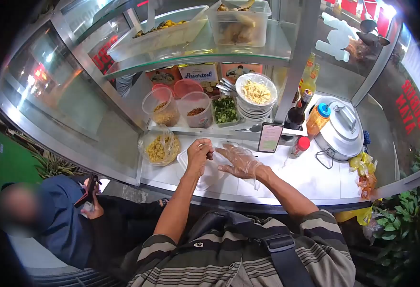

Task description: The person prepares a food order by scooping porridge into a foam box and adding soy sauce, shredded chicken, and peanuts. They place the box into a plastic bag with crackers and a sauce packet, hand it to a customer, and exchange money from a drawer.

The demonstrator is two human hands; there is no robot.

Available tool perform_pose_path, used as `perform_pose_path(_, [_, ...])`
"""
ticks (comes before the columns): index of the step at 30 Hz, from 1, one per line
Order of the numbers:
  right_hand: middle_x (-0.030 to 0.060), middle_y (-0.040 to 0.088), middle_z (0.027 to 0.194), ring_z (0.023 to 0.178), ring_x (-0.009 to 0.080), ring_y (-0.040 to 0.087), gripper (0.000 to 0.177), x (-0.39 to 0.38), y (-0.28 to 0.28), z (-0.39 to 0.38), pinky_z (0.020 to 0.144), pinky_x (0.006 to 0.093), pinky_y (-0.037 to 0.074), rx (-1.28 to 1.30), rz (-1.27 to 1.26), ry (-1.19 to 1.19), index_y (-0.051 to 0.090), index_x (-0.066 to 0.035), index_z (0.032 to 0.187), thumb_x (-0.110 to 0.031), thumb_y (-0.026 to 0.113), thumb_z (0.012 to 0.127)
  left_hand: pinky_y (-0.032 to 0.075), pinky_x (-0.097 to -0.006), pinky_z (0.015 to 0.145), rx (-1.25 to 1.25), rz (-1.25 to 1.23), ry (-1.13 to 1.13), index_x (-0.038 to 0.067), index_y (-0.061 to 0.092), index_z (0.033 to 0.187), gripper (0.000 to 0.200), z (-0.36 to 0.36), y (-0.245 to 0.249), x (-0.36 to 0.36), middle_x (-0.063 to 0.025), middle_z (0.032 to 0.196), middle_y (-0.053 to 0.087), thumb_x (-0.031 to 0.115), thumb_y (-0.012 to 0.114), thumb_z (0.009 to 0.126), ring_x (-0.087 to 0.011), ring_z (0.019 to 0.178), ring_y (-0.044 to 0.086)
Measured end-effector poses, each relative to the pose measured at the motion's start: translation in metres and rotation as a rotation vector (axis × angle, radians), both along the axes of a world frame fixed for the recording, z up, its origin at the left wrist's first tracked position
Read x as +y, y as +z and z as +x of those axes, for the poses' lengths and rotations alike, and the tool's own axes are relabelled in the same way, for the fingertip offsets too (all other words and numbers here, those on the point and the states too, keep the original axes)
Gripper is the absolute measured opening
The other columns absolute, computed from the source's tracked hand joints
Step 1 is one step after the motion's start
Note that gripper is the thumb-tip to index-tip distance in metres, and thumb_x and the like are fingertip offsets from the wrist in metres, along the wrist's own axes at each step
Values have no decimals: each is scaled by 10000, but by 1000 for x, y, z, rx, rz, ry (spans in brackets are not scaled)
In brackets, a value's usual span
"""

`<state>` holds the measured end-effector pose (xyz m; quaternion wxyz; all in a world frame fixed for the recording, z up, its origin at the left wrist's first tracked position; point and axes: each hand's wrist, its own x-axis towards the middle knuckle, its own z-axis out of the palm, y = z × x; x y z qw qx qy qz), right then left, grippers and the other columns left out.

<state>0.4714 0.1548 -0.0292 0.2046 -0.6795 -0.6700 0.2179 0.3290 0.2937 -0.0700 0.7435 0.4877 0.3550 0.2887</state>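
Observation:
My left hand (199, 156) is bare and closed, its fingers curled together above the counter; what they hold, if anything, is hidden. Beside it, my right hand (241, 161) wears a clear, loose plastic glove, with its fingers stretched out towards the left hand. Under and between both hands lies a white foam-like container (208, 180), partly covered by them. Left of it sits a clear plastic bag of yellowish bits (161, 149). A smartphone (270, 137) with a lit screen leans upright beyond my right hand.
Tubs (196, 111), chopped greens (225, 110) and a plastic-covered bowl of pale shreds (256, 92) on stacked bowls line the ledge. Rightwards are a red-capped jar (300, 147), an orange sauce bottle (318, 119) and a lidded pot (340, 129). A glass shelf (195, 60) hangs above. A person (71, 215) sits left.

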Motion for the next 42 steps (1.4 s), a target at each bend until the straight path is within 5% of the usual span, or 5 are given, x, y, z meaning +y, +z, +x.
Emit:
perform_pose_path(15, [248, 243, 1527, 1395, 424, 270, 595, -49, 25, 13, 1140, 468, 275, 70, 9, 40, 403, -99, 1435, -386, 566, 940, 492, -285, 446, 17, -22, 169, 45, 513, 1120, 316, 14, 0, 31, -71, 676, 589, 14, 648, 835, -139, 521, 555])
perform_pose_path(20, [169, 430, 1433, 1328, 323, 411, 667, -37, 6, 33, 1095, 467, 326, 912, -47, -90, 400, -117, 1438, -515, 562, 928, 494, -304, 879, 1, -39, -555, 65, 539, 1320, 409, 18, 20, -1, -47, 1142, 652, 205, 626, 946, -140, 1031, 604])
perform_pose_path(24, [114, 471, 1383, 1288, 263, 446, 690, -31, -1, 31, 1022, 490, 385, 1463, -212, -200, 398, -126, 1438, -543, 572, 917, 529, -265, 731, 118, 123, -576, 4, 646, 1101, 245, 26, 21, -22, -53, 960, 688, 94, 680, 876, -132, 842, 647])
perform_pose_path(33, [178, 272, 1528, 1384, 403, 302, 925, -36, 12, 27, 1071, 561, 350, 1585, -151, -163, 270, -66, 1486, -627, 612, 835, 537, -270, 670, 129, 26, -550, -29, 675, 958, 114, 16, 20, -39, -86, 850, 693, 53, 663, 879, -130, 739, 651])
perform_pose_path(42, [161, 291, 1530, 1397, 300, 320, 787, -48, -1, 20, 1106, 524, 293, 1599, -101, -174, 264, -77, 1494, -499, 587, 913, 509, -252, 560, 175, 53, -348, -16, 651, 844, 60, 12, 3, -39, -84, 727, 668, 43, 658, 854, -129, 600, 619])
